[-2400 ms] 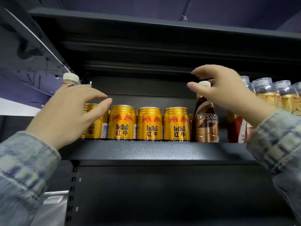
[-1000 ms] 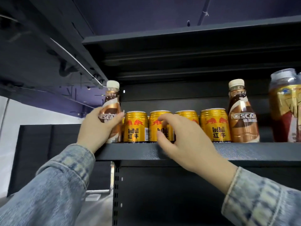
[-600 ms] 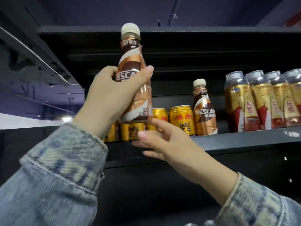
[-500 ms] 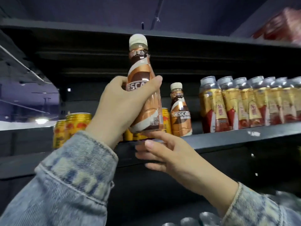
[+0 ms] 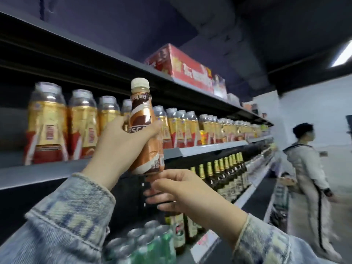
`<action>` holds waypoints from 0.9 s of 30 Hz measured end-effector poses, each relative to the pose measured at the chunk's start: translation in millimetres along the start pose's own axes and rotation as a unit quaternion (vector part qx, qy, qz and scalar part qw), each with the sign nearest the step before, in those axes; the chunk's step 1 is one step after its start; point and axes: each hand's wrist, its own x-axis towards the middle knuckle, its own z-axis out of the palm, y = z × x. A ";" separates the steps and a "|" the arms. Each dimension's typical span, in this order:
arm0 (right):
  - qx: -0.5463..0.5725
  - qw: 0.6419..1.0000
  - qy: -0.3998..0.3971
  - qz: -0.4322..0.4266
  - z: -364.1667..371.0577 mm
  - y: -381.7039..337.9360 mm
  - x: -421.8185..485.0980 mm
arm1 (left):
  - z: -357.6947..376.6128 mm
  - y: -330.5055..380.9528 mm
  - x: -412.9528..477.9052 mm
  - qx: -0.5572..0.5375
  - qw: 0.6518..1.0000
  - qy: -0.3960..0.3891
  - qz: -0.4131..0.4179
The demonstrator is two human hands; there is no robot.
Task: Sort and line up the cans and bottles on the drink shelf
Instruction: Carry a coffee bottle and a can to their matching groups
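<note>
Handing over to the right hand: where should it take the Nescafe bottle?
Probably the lower body, from below-right: the left hand wraps the waist of the near-upright Nescafe bottle, leaving its wide base bare just above the right hand.

Grey drink shelf [image 5: 38, 174]: gold-and-red bottles [image 5: 47, 126] upright in a row. Top shelf [image 5: 114, 59]: red cartons [image 5: 182, 69]. Lower shelf [image 5: 245, 195]: dark bottles [image 5: 219, 178] with gold caps, green cans [image 5: 152, 242] nearer.

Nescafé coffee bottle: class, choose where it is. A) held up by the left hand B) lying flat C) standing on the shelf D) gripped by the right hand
A: the left hand grips the Nescafé coffee bottle off the shelf; the right hand is below it.
</note>
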 end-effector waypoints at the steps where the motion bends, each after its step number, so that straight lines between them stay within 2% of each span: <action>1: -0.014 1.000 0.012 0.001 -25.5 2.9 -0.8 | 27.1 -2.5 2.5 -0.010 1.000 -0.001 -0.001; 7: -0.100 0.993 0.063 -0.026 -179.0 25.4 8.0 | 181.2 -15.1 34.2 -0.034 0.999 0.000 -0.019; 20: -0.122 0.990 0.073 -0.023 -488.3 105.9 78.0 | 492.3 -89.3 143.2 -0.030 0.999 -0.043 0.004; 27: -0.118 0.990 0.073 0.006 -660.8 129.6 144.6 | 660.5 -118.9 227.1 -0.005 1.000 -0.027 0.011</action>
